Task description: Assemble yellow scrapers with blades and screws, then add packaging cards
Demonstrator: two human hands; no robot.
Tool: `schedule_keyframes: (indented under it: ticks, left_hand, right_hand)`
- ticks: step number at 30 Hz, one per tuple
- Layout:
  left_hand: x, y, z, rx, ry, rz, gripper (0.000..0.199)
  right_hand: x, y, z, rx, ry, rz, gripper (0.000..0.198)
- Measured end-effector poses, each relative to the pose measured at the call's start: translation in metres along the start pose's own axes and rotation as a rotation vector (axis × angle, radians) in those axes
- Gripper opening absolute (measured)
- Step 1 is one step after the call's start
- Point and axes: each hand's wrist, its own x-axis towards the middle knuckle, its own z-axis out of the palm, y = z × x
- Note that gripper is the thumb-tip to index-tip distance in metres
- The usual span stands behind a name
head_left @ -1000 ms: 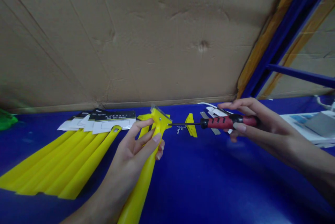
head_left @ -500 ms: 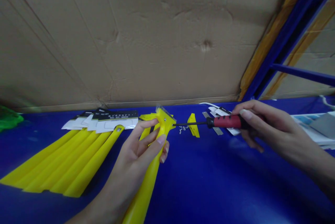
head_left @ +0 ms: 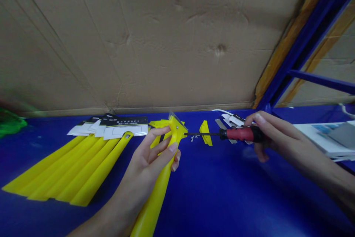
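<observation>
Held by its neck in the left hand (head_left: 149,161), a yellow long-handled scraper (head_left: 161,185), raised above the blue tabletop (head_left: 210,192), head upward and handle slanting down to the lower edge of the view. On the head, one bright screw (head_left: 177,127), clearly visible, and along the blade edge, apparently, a clear plastic cover (head_left: 172,114). At the right corner of the head, the tip of a red-and-black screwdriver (head_left: 240,134), almost level. In progress, most probably, the turning of a second screw at this corner; impossible to tell from here whether tightening or loosening. For the next move, as a judgement, necessary to have the tip well seated, the shaft straight and the neck braced against the twist. Left thumb and fingers closed around the neck just below the head, index fingertip near the visible screw. Fingers of the right hand (head_left: 283,135) curled rather loosely about the rear end of the screwdriver, well apart from the scraper. Near the shaft, on the tabletop, tiny loose screws (head_left: 192,138) and a small yellow clamp plate (head_left: 206,139); farther right, thin metal strips (head_left: 220,124). At the left, a fan of yellow handles (head_left: 72,170) with printed packaging cards (head_left: 124,129) at the far ends.
</observation>
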Motion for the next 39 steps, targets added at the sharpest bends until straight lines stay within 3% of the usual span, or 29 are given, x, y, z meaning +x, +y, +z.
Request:
schedule_keyframes:
  ticks: [4, 7, 11, 14, 18, 20, 24, 29, 32, 36, 39]
  left_hand:
    - [-0.0007, -0.0003, 0.0003, -0.023, 0.037, -0.011, 0.048]
    - [-0.0016, 0.0009, 0.0017, -0.022, 0.015, -0.015, 0.047]
    - [-0.0034, 0.0005, 0.0044, -0.023, -0.001, -0.042, 0.046]
    - [-0.0032, -0.0002, 0.005, -0.047, 0.021, -0.032, 0.045]
    - [-0.0027, 0.0021, 0.0045, -0.038, 0.05, -0.004, 0.042]
    - [-0.003, 0.0026, 0.0047, -0.031, 0.045, 0.013, 0.041]
    - [-0.0036, 0.0009, 0.0055, -0.029, 0.007, 0.024, 0.045]
    - [-0.0032, 0.0015, 0.0046, -0.026, 0.053, 0.007, 0.045]
    - [-0.0017, 0.0, 0.0023, -0.014, 0.043, -0.002, 0.044]
    - [-0.0005, -0.0039, 0.0009, -0.029, -0.019, -0.017, 0.049]
    - [-0.0016, -0.0021, 0.0025, -0.031, 0.039, 0.005, 0.046]
  right_hand:
    - [-0.003, -0.0008, -0.0061, 0.104, -0.073, -0.027, 0.039]
    - [-0.0041, -0.0027, -0.0064, 0.052, -0.036, -0.086, 0.033]
    - [-0.0041, -0.0011, -0.002, -0.072, 0.063, -0.046, 0.045]
    - [-0.0061, 0.0014, -0.0046, 0.049, -0.029, -0.017, 0.034]
    - [-0.0069, 0.0005, -0.0079, 0.152, -0.107, -0.023, 0.034]
    - [-0.0045, -0.0004, -0.0054, 0.105, -0.071, -0.028, 0.03]
    - [0.0003, 0.0008, -0.0007, -0.003, 0.034, 0.016, 0.047]
    - [-0.0021, 0.002, -0.0068, 0.187, -0.11, -0.048, 0.033]
    - [-0.0023, 0.0016, -0.0065, 0.113, -0.11, -0.086, 0.032]
    - [-0.0003, 0.0028, -0.0025, -0.042, -0.01, -0.055, 0.049]
    - [-0.0016, 0.0034, -0.0053, -0.009, -0.066, -0.063, 0.04]
